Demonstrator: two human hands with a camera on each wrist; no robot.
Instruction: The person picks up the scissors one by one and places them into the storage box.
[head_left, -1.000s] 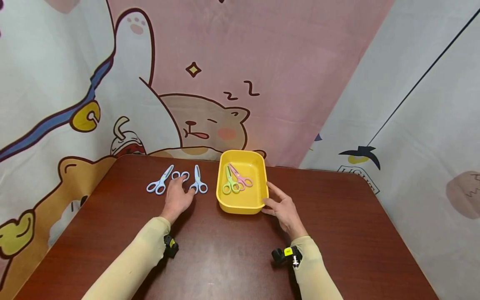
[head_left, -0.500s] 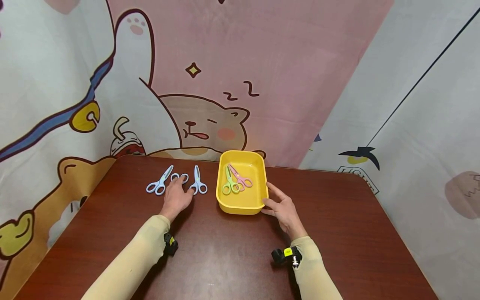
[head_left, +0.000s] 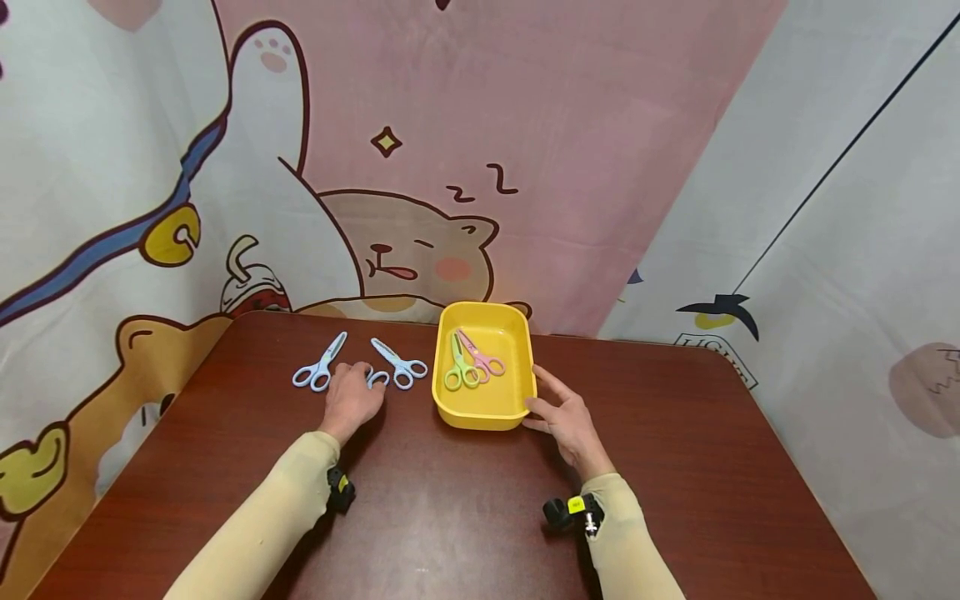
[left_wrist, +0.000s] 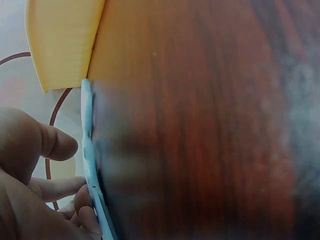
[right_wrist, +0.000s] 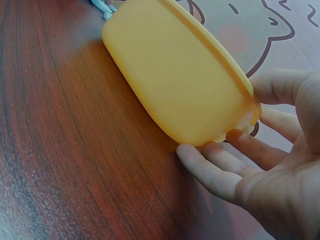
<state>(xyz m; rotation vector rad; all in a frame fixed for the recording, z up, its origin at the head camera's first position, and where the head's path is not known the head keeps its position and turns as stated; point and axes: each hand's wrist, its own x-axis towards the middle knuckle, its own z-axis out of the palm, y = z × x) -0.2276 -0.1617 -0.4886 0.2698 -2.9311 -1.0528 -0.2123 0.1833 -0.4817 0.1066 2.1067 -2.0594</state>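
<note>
In the head view my left hand (head_left: 354,404) is over a pair of light blue scissors (head_left: 377,378), covering much of it. The left wrist view shows fingertips touching light blue plastic (left_wrist: 89,155) flat on the table, the thumb held apart from it. A second blue pair (head_left: 401,364) lies just right, beside the handles of the first, and a third blue pair (head_left: 320,362) lies to the left. My right hand (head_left: 566,417) touches the right side of a yellow tray (head_left: 483,414), its fingers fairly straight against the outer wall and its thumb at the rim.
Inside the tray, green scissors (head_left: 460,362) lie partly over pink scissors (head_left: 483,360). The brown wooden table (head_left: 450,517) ends at a printed cloth backdrop (head_left: 585,167) just behind the tray. Each wrist wears a small black camera (head_left: 341,490).
The scissors beside the tray have turned, handles swinging right and blades pointing up-left. The pair under my left hand has shifted, its handles now showing right of the fingers. The right hand keeps its place.
</note>
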